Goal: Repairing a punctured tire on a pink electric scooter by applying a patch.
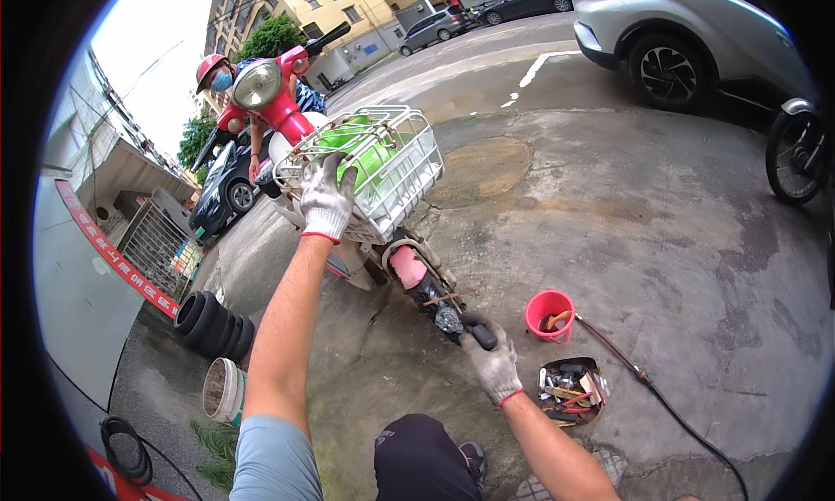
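A red and white scooter [280, 111] stands before me, with a white wire basket [409, 175] at its front. Bright green material [358, 149] lies inside the basket. My left hand [326, 197], in a white and grey work glove, is closed on the basket's near left side. Below, the front wheel [426, 285] carries a pink patch and dark, shiny wrapping. Beside the wheel's near end, my gloved right hand [492, 358] is closed, with a small black shape at its fingers. What it grips is hidden.
A pink bucket [549, 313] and an open tool box [572, 392] stand to the right, by a dark hose [648, 379]. Left are stacked tyres [214, 325] and a white bucket [225, 390]. A person in a red helmet [210, 70] is behind the scooter. Cars [687, 40] stand beyond.
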A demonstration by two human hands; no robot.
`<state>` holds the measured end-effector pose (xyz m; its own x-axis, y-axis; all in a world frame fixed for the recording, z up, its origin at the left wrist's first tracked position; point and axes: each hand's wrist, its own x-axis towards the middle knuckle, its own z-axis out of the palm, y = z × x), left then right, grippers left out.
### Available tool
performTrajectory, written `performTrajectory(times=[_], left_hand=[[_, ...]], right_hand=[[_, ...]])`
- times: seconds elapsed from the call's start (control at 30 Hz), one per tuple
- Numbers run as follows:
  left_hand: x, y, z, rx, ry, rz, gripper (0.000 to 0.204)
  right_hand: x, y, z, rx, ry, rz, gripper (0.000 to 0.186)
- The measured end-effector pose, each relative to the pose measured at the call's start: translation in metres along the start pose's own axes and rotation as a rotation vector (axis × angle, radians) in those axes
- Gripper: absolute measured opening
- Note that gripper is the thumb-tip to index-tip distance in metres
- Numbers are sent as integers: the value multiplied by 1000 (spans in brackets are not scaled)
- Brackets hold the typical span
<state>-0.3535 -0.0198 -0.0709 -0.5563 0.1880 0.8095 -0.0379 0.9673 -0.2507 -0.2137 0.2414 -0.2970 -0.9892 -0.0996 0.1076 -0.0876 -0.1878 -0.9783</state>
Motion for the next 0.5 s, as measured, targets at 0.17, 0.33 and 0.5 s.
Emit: performTrajectory(times=[0.17, 0.33, 0.5], left_hand=[[-2, 8, 9, 163, 73, -102, 37], [0, 15, 19, 152, 115, -96, 34], [-2, 11, 10, 157, -8, -180, 43]], right_hand=[[1, 12, 2, 17, -48, 97, 33], [10, 43, 3, 27, -4, -28, 32], [12, 39, 7, 95, -41, 121, 32]])
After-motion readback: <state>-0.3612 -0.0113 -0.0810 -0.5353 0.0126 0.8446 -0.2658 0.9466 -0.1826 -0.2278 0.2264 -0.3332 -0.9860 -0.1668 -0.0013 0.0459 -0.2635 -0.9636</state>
